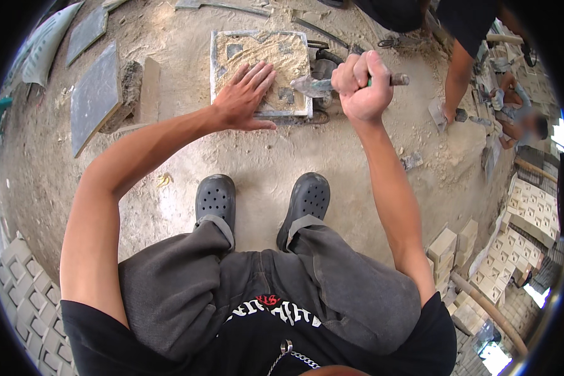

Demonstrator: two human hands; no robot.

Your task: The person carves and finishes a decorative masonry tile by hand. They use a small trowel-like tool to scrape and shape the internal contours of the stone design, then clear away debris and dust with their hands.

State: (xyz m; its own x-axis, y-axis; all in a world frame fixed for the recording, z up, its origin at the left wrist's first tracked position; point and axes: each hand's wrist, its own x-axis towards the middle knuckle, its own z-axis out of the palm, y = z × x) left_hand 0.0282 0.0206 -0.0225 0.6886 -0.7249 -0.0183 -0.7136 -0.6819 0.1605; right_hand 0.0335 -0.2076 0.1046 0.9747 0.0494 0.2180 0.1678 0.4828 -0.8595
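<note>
In front of my feet a square metal mold lies on the ground, filled with sandy tan mix. Several dark square pieces show through the mix. My left hand rests flat on it with the fingers stretched out, the thumb reaching past the near rim. A small trowel is gripped in my right hand, its handle end sticking out on the right. That fist, my right hand, is held just right of the mold, and the trowel's blade points left over the mold's right edge.
Grey slabs and a pale board lean at the left. At the right, another person's hand holds a flat tool near a sand heap. Patterned blocks are stacked farther right, and grey blocks fill the lower left.
</note>
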